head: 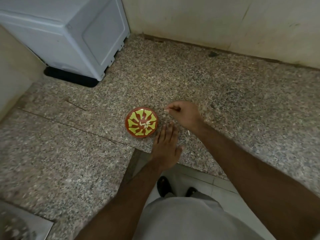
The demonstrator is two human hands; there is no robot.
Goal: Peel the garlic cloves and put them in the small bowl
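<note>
A small red bowl [141,122] with a yellow-green flower pattern stands on the speckled granite counter [225,94]. A few pale peeled garlic cloves [145,125] lie at its bottom. My left hand [166,144] lies flat on the counter with straight fingers, just right of the bowl. My right hand [184,115] hovers to the right of the bowl and pinches a small pale garlic piece [167,110] between thumb and fingertips. A thin pale sliver [189,132] lies on the counter under my right wrist.
A white appliance [72,32] on a black base stands at the back left. Walls [207,19] close the corner behind the counter. The counter's front edge steps in near my body, with floor tiles and my feet [173,187] below.
</note>
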